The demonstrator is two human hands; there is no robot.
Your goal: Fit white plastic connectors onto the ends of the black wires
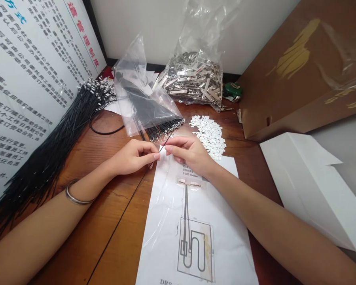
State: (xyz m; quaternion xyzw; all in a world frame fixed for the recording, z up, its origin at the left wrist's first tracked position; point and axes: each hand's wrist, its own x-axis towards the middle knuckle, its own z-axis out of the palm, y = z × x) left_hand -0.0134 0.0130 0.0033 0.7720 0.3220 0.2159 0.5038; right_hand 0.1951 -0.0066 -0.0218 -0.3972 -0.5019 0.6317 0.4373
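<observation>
A thin black wire (118,223) runs up from the table's front edge into the fingers of my left hand (135,157), which pinches it near its upper end. That end sticks out past the fingertips, slanting up and right. My right hand (190,154) is closed beside it, thumb and forefinger touching or almost touching the wire; anything between them is hidden. Just beyond the right hand lies a pile of small white plastic pieces (210,136). Behind both hands, black wires with metal tips (166,128) poke out of a clear plastic bag (148,107).
Under my hands lies a printed drawing sheet (163,237). A thick bundle of black wires with white ends (56,138) fills the left. A bag of metal strips (192,79), a green tape measure (232,92), a brown box (299,71) and white folded card (308,178) stand around.
</observation>
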